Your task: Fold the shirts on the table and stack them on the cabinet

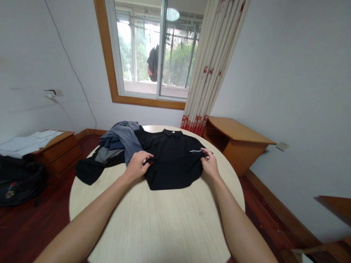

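A black polo shirt (pixel 174 160) lies spread on the round pale wooden table (pixel 164 223), its collar pointing towards the window. At the shirt's left side, my left hand (pixel 138 164) pinches the black cloth between thumb and fingers. My right hand (pixel 210 163) grips the fabric at the opposite side, close to a light grey stripe. The shirt's lower edge faces me and lies between my forearms. Beside my left hand is a heap of grey, navy and black clothes (pixel 116 140), partly touching the shirt.
Behind the table stand a window (pixel 159 54) and a patterned curtain (pixel 205 73). A wooden desk (pixel 238 137) is near the table's right rim. To the left are a low drawer cabinet (pixel 59 153) with white sheets on top and a black bag (pixel 20 180) on the floor.
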The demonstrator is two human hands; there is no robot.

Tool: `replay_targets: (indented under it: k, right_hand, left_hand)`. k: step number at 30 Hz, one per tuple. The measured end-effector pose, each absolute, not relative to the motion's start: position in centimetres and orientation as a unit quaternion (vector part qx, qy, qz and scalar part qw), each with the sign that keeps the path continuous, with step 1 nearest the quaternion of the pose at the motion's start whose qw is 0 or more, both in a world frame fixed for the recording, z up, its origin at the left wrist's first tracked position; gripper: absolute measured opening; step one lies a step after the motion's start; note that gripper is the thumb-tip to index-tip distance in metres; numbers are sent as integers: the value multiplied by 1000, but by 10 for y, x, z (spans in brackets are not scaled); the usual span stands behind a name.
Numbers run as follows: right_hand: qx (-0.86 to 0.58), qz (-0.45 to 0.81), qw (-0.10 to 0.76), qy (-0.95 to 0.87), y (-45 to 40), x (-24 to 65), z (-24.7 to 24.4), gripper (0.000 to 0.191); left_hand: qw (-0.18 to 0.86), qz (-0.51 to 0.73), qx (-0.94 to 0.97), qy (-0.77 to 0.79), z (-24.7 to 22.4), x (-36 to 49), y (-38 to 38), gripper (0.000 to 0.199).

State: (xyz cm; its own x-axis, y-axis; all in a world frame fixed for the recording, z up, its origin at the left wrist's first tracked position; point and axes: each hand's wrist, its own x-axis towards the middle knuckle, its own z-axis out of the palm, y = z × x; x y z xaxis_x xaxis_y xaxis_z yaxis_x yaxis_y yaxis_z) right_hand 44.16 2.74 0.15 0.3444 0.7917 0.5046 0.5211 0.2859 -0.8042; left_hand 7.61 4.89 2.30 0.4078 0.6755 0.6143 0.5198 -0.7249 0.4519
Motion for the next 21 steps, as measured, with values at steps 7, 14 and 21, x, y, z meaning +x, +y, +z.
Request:
replay_targets:
  k: [7,14,21]
  right_hand:
    - [-677,157,477,-538,-18,487,65,70]
    - [-767,249,152,-571,-86,518,80,48]
    - [-809,125,-64,-571,-101,460,68,32]
  left_hand:
    - [270,464,776,332,63,44,21,30]
    - [353,287,838,301,85,7,-31,41]
    - [445,43,840,307,85,36,-46,53]
